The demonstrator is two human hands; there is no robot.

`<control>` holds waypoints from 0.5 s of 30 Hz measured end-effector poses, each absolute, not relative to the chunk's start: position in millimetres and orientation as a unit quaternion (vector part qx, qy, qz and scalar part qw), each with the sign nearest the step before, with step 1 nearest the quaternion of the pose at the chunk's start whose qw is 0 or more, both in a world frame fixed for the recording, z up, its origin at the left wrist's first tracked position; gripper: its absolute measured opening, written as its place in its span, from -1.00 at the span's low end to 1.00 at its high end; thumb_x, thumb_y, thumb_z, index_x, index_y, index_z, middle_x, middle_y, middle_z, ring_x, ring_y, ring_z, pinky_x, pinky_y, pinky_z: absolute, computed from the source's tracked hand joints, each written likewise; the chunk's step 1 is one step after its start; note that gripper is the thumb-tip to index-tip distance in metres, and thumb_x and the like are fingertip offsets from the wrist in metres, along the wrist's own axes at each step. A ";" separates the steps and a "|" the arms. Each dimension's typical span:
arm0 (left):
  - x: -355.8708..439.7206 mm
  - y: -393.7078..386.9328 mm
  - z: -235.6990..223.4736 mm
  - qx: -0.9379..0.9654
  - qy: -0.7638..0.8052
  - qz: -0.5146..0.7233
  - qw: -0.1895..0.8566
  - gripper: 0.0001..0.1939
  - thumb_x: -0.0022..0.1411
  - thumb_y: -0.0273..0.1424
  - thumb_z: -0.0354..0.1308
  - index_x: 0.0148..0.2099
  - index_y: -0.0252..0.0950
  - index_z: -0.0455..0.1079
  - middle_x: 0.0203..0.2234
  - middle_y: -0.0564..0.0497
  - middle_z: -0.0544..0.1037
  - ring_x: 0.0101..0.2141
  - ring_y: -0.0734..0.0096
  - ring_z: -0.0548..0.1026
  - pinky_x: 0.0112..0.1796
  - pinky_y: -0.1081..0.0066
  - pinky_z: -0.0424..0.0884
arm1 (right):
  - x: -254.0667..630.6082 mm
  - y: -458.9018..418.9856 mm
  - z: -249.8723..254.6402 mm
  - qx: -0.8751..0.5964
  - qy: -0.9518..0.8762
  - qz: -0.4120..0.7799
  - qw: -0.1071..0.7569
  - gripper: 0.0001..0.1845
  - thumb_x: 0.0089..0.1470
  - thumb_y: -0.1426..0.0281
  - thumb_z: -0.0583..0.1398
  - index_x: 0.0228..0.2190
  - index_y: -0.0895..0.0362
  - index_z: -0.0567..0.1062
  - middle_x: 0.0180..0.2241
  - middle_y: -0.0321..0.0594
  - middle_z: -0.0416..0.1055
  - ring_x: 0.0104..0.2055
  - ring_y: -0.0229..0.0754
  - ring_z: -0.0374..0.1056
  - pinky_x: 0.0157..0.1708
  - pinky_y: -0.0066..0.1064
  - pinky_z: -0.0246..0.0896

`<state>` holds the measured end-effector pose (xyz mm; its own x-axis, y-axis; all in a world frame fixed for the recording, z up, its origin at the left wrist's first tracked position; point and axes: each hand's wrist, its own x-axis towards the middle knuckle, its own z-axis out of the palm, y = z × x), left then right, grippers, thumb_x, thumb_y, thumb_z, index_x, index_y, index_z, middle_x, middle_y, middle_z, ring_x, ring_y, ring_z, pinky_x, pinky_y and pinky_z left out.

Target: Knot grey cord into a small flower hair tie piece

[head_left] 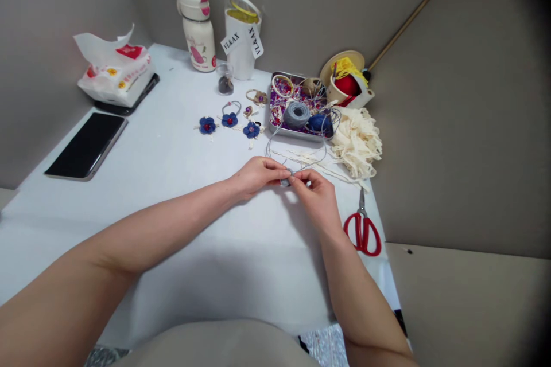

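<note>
Between my two hands is a small grey cord piece, low over the white table. My left hand pinches it from the left with thumb and fingers. On the other side my right hand is closed on it too, thumb and forefinger at its edge. Grey cord loops up from the piece towards a grey cord ball in a metal tray of beads. A blue cord ball lies beside it. The fingers partly cover the piece, so its exact shape is hidden.
Red-handled scissors lie right of my right hand, below a heap of cream lace. Blue flower ornaments lie left of the tray. Farther back stand a bottle and a white cup. A phone and tissues are left.
</note>
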<state>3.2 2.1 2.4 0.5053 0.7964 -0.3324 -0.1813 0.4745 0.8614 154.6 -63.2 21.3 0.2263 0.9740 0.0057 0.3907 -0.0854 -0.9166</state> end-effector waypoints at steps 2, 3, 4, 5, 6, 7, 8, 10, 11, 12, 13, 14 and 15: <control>4.3 1.1 2.2 0.407 0.383 0.323 0.764 -0.79 -0.15 -0.36 0.41 -0.44 -0.38 0.54 -0.53 0.00 0.52 -0.47 0.54 0.40 -0.34 0.44 0.34 | 152.0 -63.5 21.0 -0.665 -0.516 0.324 0.432 -0.82 -0.03 0.26 0.24 -0.46 0.13 0.48 -0.44 -0.27 0.42 -0.40 -0.23 0.23 -0.35 -0.38 0.11; 5.0 0.4 2.6 0.410 0.384 0.328 0.760 -0.80 -0.14 -0.37 0.41 -0.44 -0.38 0.54 -0.54 0.00 0.52 -0.48 0.55 0.39 -0.34 0.45 0.33 | 150.4 -63.7 20.7 -0.671 -0.512 0.317 0.433 -0.83 -0.04 0.27 0.24 -0.46 0.14 0.48 -0.45 -0.27 0.42 -0.40 -0.23 0.23 -0.35 -0.38 0.11; 5.6 -0.4 3.2 0.411 0.387 0.334 0.754 -0.81 -0.13 -0.38 0.40 -0.45 -0.38 0.54 -0.55 0.01 0.51 -0.49 0.55 0.38 -0.35 0.45 0.32 | 148.9 -63.9 20.3 -0.675 -0.509 0.309 0.435 -0.84 -0.04 0.28 0.24 -0.47 0.14 0.48 -0.45 -0.28 0.42 -0.40 -0.23 0.23 -0.34 -0.38 0.11; 6.2 -1.2 4.1 0.411 0.392 0.342 0.749 -0.82 -0.13 -0.38 0.40 -0.45 -0.38 0.54 -0.56 0.02 0.51 -0.49 0.56 0.37 -0.36 0.45 0.32 | 147.5 -64.1 19.7 -0.678 -0.507 0.300 0.439 -0.84 -0.03 0.29 0.24 -0.47 0.14 0.48 -0.46 -0.28 0.42 -0.40 -0.23 0.24 -0.34 -0.38 0.12; 6.6 -1.8 5.1 0.409 0.397 0.348 0.745 -0.83 -0.14 -0.39 0.40 -0.45 -0.38 0.54 -0.56 0.02 0.51 -0.50 0.56 0.37 -0.36 0.46 0.32 | 146.5 -64.3 19.2 -0.680 -0.505 0.291 0.444 -0.85 -0.03 0.30 0.23 -0.48 0.14 0.48 -0.46 -0.28 0.42 -0.39 -0.23 0.24 -0.33 -0.38 0.12; 6.8 -2.1 5.9 0.406 0.401 0.351 0.742 -0.83 -0.14 -0.39 0.40 -0.45 -0.38 0.54 -0.56 0.02 0.51 -0.50 0.56 0.38 -0.36 0.46 0.32 | 145.9 -64.4 18.6 -0.680 -0.505 0.283 0.449 -0.85 -0.03 0.30 0.23 -0.48 0.14 0.48 -0.46 -0.28 0.41 -0.38 -0.23 0.25 -0.32 -0.38 0.12; 6.8 -2.2 6.5 0.404 0.404 0.351 0.742 -0.83 -0.14 -0.40 0.40 -0.45 -0.38 0.54 -0.55 0.02 0.51 -0.49 0.56 0.38 -0.36 0.46 0.32 | 145.8 -64.4 18.1 -0.678 -0.507 0.279 0.453 -0.85 -0.03 0.30 0.23 -0.48 0.14 0.48 -0.45 -0.28 0.42 -0.37 -0.23 0.25 -0.31 -0.38 0.13; 6.1 -1.6 6.6 0.406 0.405 0.343 0.744 -0.83 -0.14 -0.40 0.39 -0.45 -0.37 0.54 -0.54 0.02 0.51 -0.48 0.55 0.39 -0.36 0.46 0.32 | 147.4 -64.3 17.7 -0.669 -0.515 0.291 0.451 -0.84 -0.02 0.29 0.23 -0.45 0.14 0.50 -0.43 -0.27 0.43 -0.35 -0.22 0.27 -0.29 -0.37 0.14; 5.6 -1.1 6.0 0.413 0.406 0.338 0.742 -0.84 -0.13 -0.40 0.38 -0.45 -0.37 0.54 -0.55 0.01 0.51 -0.48 0.54 0.39 -0.36 0.45 0.32 | 148.9 -64.1 17.9 -0.664 -0.518 0.302 0.446 -0.83 -0.01 0.27 0.23 -0.44 0.13 0.51 -0.42 -0.26 0.44 -0.35 -0.21 0.28 -0.29 -0.37 0.14; 5.0 -0.7 5.2 0.425 0.408 0.334 0.736 -0.84 -0.13 -0.39 0.38 -0.45 -0.37 0.54 -0.55 0.01 0.51 -0.49 0.54 0.39 -0.37 0.45 0.31 | 150.7 -63.9 18.2 -0.661 -0.519 0.313 0.442 -0.81 0.00 0.26 0.23 -0.42 0.13 0.51 -0.41 -0.26 0.45 -0.34 -0.21 0.28 -0.28 -0.37 0.15; 4.5 -0.3 4.2 0.441 0.412 0.329 0.726 -0.84 -0.12 -0.39 0.37 -0.45 -0.37 0.54 -0.56 0.01 0.51 -0.50 0.54 0.38 -0.38 0.45 0.30 | 152.6 -63.8 18.7 -0.660 -0.519 0.319 0.439 -0.81 0.01 0.25 0.22 -0.42 0.13 0.52 -0.40 -0.26 0.45 -0.34 -0.21 0.29 -0.28 -0.36 0.15; 4.0 0.0 3.1 0.459 0.415 0.324 0.715 -0.83 -0.12 -0.38 0.37 -0.45 -0.37 0.54 -0.56 0.01 0.51 -0.50 0.54 0.38 -0.40 0.45 0.30 | 154.3 -63.6 19.2 -0.660 -0.518 0.323 0.438 -0.80 0.01 0.25 0.21 -0.42 0.13 0.52 -0.40 -0.26 0.46 -0.33 -0.20 0.30 -0.27 -0.36 0.15; 3.7 0.2 2.1 0.477 0.417 0.318 0.705 -0.83 -0.11 -0.37 0.36 -0.45 -0.37 0.54 -0.56 0.01 0.52 -0.51 0.53 0.38 -0.40 0.45 0.29 | 155.8 -63.6 19.6 -0.662 -0.518 0.322 0.436 -0.81 0.02 0.26 0.21 -0.43 0.13 0.52 -0.41 -0.26 0.45 -0.34 -0.20 0.30 -0.28 -0.36 0.15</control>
<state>3.7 0.2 2.1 0.4498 0.8462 -0.2857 -0.0495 0.3430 0.9380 155.8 -63.6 19.6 0.2570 0.9661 0.0258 0.4049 -0.0834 -0.9106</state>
